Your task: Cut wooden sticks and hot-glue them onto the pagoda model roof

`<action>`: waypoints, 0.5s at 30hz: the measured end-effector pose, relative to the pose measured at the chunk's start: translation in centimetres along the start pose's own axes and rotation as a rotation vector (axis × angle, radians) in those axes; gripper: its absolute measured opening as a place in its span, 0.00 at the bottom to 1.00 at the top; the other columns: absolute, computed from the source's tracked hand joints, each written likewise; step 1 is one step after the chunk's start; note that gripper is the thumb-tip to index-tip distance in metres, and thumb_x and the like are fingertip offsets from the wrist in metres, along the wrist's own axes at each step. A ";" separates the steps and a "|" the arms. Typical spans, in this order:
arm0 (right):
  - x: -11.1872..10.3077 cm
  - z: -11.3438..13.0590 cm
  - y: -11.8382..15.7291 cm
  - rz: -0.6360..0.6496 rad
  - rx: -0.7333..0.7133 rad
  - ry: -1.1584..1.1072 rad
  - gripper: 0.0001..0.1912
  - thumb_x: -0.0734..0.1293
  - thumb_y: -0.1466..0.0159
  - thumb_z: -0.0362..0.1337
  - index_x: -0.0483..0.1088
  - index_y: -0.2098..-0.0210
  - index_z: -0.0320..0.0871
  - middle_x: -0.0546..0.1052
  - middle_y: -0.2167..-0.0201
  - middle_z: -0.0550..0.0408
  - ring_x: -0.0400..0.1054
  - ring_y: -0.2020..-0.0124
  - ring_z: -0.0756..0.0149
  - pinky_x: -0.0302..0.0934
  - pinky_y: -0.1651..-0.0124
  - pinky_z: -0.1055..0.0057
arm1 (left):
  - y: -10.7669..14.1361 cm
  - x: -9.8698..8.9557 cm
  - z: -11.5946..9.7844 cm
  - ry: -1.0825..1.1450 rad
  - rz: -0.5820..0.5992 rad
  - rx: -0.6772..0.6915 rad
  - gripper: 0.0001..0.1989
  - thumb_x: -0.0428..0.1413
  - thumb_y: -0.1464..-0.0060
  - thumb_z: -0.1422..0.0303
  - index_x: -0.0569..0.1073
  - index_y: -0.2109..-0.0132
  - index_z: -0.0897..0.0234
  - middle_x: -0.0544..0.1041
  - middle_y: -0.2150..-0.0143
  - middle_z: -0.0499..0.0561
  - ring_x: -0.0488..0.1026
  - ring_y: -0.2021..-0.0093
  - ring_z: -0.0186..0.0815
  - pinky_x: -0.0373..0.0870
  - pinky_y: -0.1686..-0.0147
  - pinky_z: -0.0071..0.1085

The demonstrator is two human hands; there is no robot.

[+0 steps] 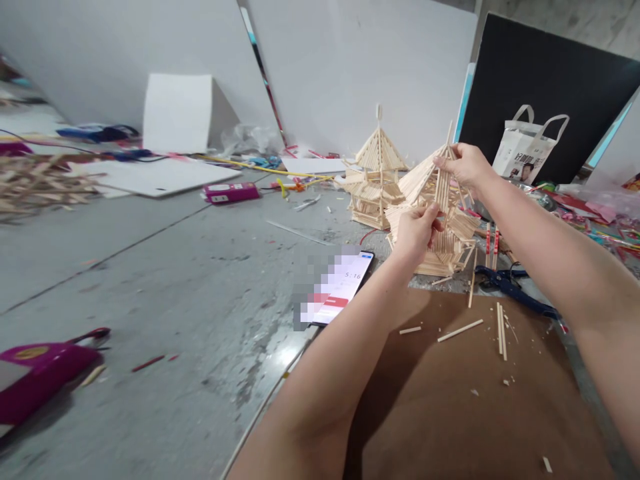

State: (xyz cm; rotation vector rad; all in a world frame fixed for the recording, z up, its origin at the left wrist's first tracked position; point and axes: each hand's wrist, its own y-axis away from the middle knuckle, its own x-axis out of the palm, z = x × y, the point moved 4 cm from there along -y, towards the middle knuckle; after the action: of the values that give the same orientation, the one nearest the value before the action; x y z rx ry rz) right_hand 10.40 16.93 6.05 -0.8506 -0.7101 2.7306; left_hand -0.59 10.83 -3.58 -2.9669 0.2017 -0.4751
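Two small pavilion models made of thin wooden sticks stand side by side on the grey floor. The rear stick model (377, 177) has a complete-looking pointed roof with a finial. At the nearer stick model (415, 183), my right hand (463, 165) pinches near the roof's peak, its fingers closed on the sticks there. Lower down, my left hand (419, 230) is closed at the roof's lower edge, thumb and fingers together against the sticks. Whatever lies between the left fingertips is too small to make out.
A lit phone (345, 287) lies left of my left forearm. Blue pliers (515, 290) and loose sticks (501, 330) lie by a brown board (450, 400). Purple tools (233, 193), a paper bag (527, 150), a stick pile (45, 187) and leaning panels stand or lie farther off.
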 end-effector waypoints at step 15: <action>0.3 -0.7 -0.5 -0.058 -0.104 0.054 0.08 0.67 0.46 0.37 0.65 0.69 0.42 0.70 0.71 0.57 0.68 0.62 0.63 0.61 0.54 0.58 | 0.0 0.0 0.0 -0.009 -0.002 -0.004 0.14 0.50 0.44 0.66 0.67 0.75 0.68 0.64 0.87 0.41 0.52 0.92 0.20 0.46 0.91 0.21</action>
State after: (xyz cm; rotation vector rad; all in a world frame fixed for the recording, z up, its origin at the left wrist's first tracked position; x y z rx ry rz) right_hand 10.59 17.71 5.65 -0.9074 -0.8576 2.6286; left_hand -0.62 10.89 -3.63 -2.9726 0.1995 -0.4621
